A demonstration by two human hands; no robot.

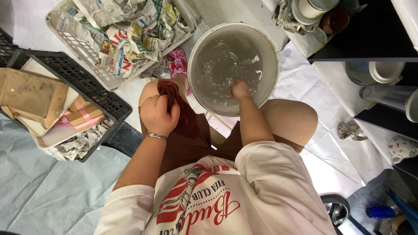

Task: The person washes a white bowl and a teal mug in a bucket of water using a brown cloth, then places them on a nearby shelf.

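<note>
Your right hand (240,89) dips in the water bucket (270,48), grip can't be told | your left hand (157,114) grip squeezes brown shorts (187,126)

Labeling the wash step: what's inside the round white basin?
The basin holds cloudy grey water with ripples and bubbles. The right hand is dipped in at the near rim. Whatever that hand's grip holds below the surface, if anything, is hidden by the murk.

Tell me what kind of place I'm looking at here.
Probably a ceramics storeroom or packing area: a basket of crumpled newspaper, cups and pots on dark shelves, and a bucket of cloudy water with the right hand in it.
</note>
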